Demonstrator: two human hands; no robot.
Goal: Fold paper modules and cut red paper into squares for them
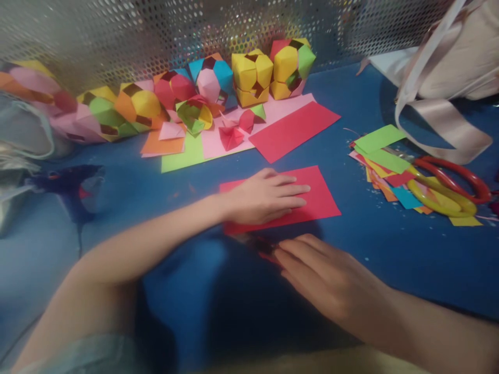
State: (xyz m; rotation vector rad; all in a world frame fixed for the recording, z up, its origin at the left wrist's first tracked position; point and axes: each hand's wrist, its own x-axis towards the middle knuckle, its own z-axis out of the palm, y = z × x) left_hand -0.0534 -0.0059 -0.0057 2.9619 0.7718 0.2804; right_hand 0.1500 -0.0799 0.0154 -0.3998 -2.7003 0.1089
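My left hand (pixel 265 197) lies flat on a red sheet of paper (pixel 322 197), fingers stretched out and pressing it to the blue table. Just below the sheet's near edge, my right hand (pixel 319 265) is closed around what looks like a utility knife (pixel 265 246), dark with some red. Its tip points left toward the paper's near edge; blur hides whether it touches. Behind the sheet lies another red paper strip (pixel 294 130), on top of pink and green sheets.
Folded paper modules (pixel 171 93) in several colours line the back, against a perforated metal panel (pixel 175 31). A blue glue gun (pixel 74 187) stands at left. At right are scissors (pixel 448 202) with red and yellow handles, paper scraps (pixel 390 156), a pale ribbon (pixel 448 124) and a bag (pixel 460 62).
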